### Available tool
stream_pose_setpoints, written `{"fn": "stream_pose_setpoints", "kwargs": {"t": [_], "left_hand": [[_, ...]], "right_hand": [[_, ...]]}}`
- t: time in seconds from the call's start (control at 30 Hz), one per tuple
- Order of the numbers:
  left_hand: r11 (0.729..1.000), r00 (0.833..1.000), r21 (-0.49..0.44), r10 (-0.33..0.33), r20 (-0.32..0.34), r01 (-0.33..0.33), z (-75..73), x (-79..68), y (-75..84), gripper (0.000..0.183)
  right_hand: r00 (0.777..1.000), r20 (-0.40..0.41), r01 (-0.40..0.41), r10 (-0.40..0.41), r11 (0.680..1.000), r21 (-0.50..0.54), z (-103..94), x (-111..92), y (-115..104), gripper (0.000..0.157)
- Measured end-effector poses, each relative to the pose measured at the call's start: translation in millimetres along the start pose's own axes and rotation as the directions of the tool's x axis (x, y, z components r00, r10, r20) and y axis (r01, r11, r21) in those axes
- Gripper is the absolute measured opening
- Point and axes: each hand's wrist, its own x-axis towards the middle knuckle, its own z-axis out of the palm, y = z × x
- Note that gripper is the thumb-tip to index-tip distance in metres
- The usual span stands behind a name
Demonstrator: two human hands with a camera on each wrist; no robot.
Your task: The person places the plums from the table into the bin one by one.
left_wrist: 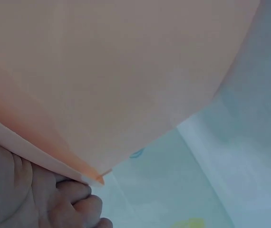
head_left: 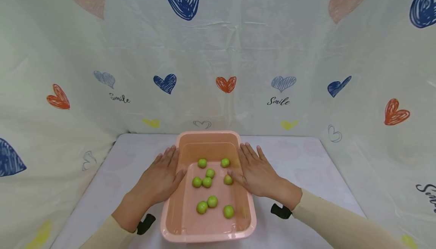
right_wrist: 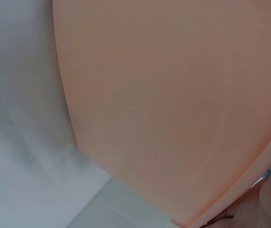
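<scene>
A pink plastic basin (head_left: 207, 238) stands lengthwise in the middle of the table. Several small round green fruits (head_left: 228, 211) lie scattered on its floor. My left hand (head_left: 159, 180) rests on the basin's left rim, fingers straight and pointing away, with the thumb reaching over the inner edge. On the opposite rim lies my right hand (head_left: 258, 174), its fingers also straight and its thumb overlapping a green fruit (head_left: 228, 180) in the head view. Both wrist views show the basin's outer wall (left_wrist: 126, 80) from below, with each palm against the rim.
A white table (head_left: 286, 154) extends on both sides of the basin. Behind it and at the sides hangs a pale curtain (head_left: 252, 63) printed with hearts and the word "Smile". A black strap (head_left: 145, 224) sits at the left wrist, another (head_left: 281, 211) at the right.
</scene>
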Motion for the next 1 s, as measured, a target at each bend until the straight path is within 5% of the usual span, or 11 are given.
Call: {"fn": "stream_pose_setpoints", "kwargs": {"t": [0.47,1.0], "left_hand": [[0.998,0.999,-0.050,0.027,0.022,-0.026,4.7,27.9,7.7,0.071],[0.998,0.996,-0.053,0.030,0.078,-0.026,9.6,44.5,10.7,0.072]], "right_hand": [[0.996,0.068,-0.063,0.059,0.997,0.046,-1.2,4.5,27.0,0.088],[0.996,0.040,-0.083,0.081,0.996,0.040,0.9,3.8,37.1,0.090]]}}
